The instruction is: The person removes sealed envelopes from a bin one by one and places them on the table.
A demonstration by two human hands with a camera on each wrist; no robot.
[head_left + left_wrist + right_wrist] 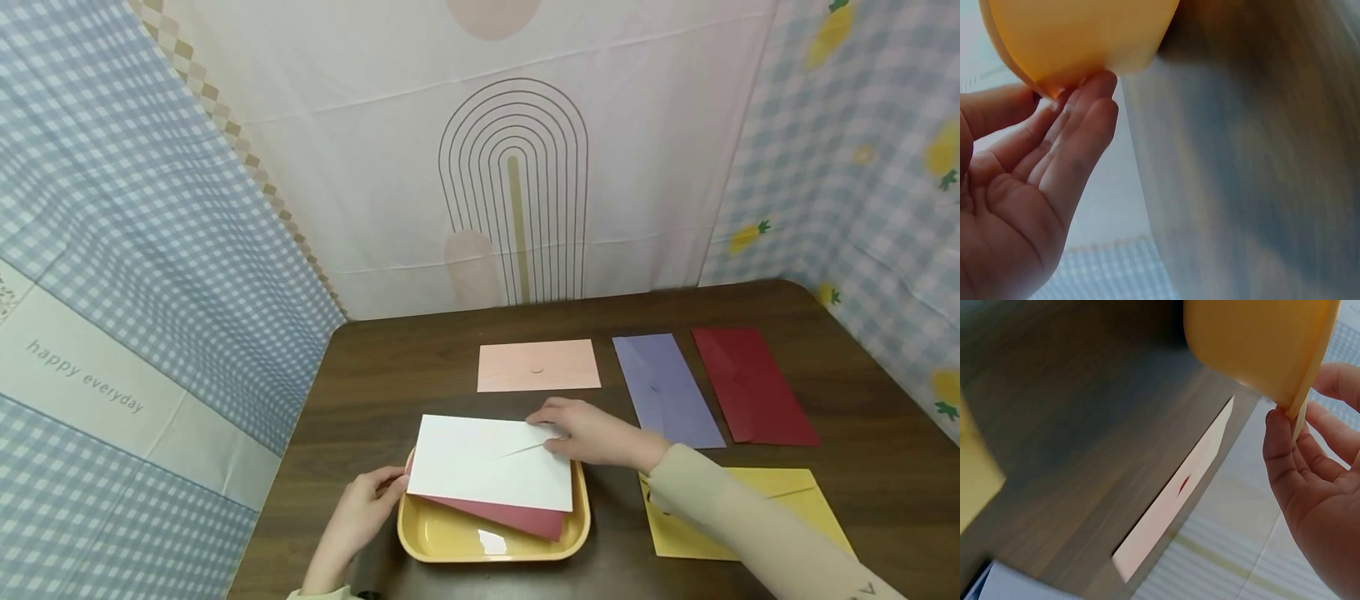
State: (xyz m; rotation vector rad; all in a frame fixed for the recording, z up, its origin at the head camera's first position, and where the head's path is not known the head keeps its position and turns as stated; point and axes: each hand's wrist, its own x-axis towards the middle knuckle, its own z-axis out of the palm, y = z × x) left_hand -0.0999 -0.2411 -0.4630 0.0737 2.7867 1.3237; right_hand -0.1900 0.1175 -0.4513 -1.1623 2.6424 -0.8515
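A yellow tray stands on the table, with a dark pink envelope lying across it. On top lies a white envelope, its flap line pointing to the right. My right hand pinches this white envelope at its right end, by the tray's far right corner; the right wrist view shows its pale edge between fingers and rim. At the left side, my left hand grips the tray's rim between thumb and fingers, close to the dark pink envelope's corner. The left wrist view shows those fingers under the tray wall.
Behind the tray lies a light pink envelope. To the right are a purple envelope and a dark red envelope. My right forearm passes over a yellow envelope. Patterned cloths hang around the brown table.
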